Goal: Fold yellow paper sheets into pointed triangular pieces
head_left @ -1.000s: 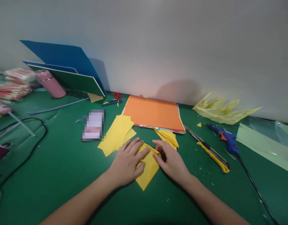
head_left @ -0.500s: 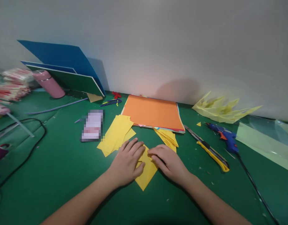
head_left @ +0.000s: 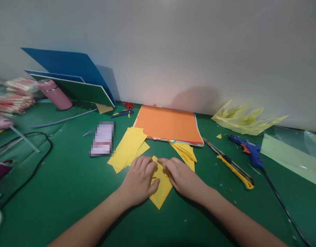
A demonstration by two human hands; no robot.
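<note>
A folded yellow paper (head_left: 160, 192) lies on the green table with one corner pointing towards me. My left hand (head_left: 139, 180) rests on its left side, fingers slightly bent and thumb held apart. On the right side, my right hand (head_left: 182, 175) has its fingers bent together at the paper's edge near the top corner. Its thumb is mostly hidden. Short fold or slit lines show on the paper between the hands. Just beyond my left hand lie flat yellow paper pieces (head_left: 129, 145). A bundle of folded yellow pieces (head_left: 185, 152) sits beyond my right hand.
Behind the hands is a stack of coloured paper, orange sheet (head_left: 168, 123) on top. To the right lie a yellow utility knife (head_left: 235, 171), a blue glue gun (head_left: 250, 151) and a spiky yellow paper shape (head_left: 247, 120). A phone (head_left: 102, 139) and pink bottle (head_left: 56, 94) are left.
My right fingers have moved slightly up and left along the paper's edge. My left fingers are more bent than before. The whole view has shifted slightly.
</note>
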